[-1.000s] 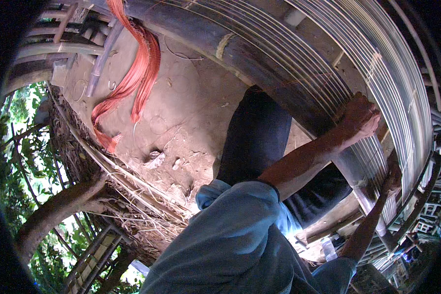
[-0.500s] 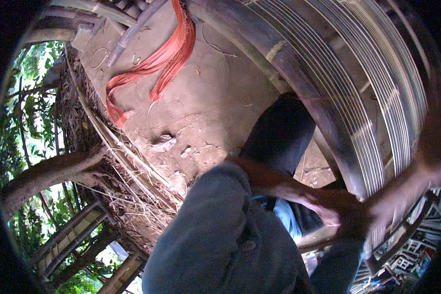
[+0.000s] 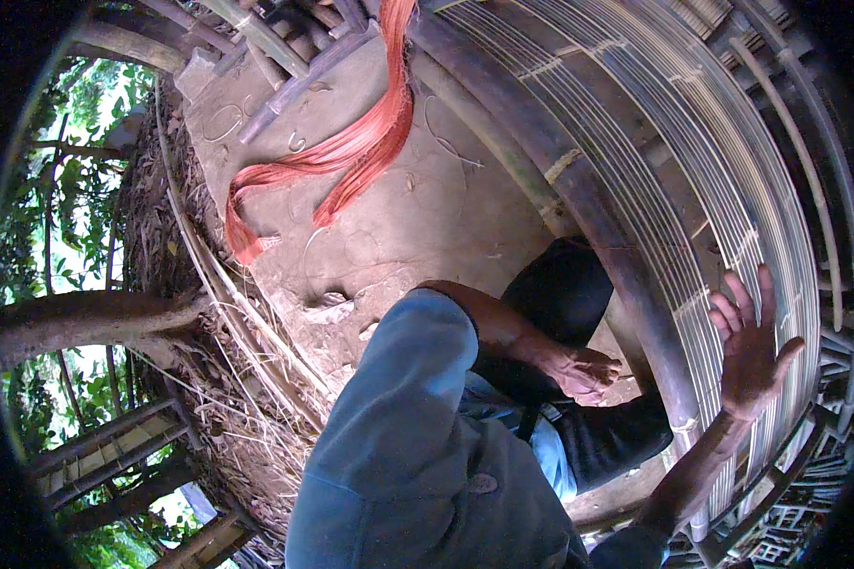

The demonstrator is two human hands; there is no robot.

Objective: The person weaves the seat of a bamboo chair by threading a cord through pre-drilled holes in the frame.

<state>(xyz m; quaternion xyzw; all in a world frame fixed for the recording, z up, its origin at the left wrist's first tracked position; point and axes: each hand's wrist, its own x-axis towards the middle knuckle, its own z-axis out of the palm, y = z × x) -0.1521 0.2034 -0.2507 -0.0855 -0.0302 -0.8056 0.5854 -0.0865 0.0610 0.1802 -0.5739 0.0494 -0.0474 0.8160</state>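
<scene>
My right hand (image 3: 750, 356) is raised with its fingers spread, over or against the thin pale slats of a bamboo bench (image 3: 650, 204); whether it touches them I cannot tell. Nothing shows in its palm. Bent fingers, drawn together, mark my left hand (image 3: 586, 374), held above my dark-trousered leg (image 3: 565, 294) near the bench's front pole. Whether anything small is inside those fingers is hidden. Further off to the left, a long hank of orange-red fibre (image 3: 361, 147) lies folded on the dirt floor, apart from both hands.
Bamboo poles (image 3: 304, 85) lie beside the orange hank. Dry straw and leaves (image 3: 247, 379) line the left edge, where a thick curved branch (image 3: 95, 327) crosses in front of greenery. Loops of thin pale strip (image 3: 446, 137) lie on the dirt floor (image 3: 427, 213).
My hands, close together and blurred before, are now apart. My right hand has opened out over the slats; my left has drawn back toward my leg. The whole view has shifted slightly.
</scene>
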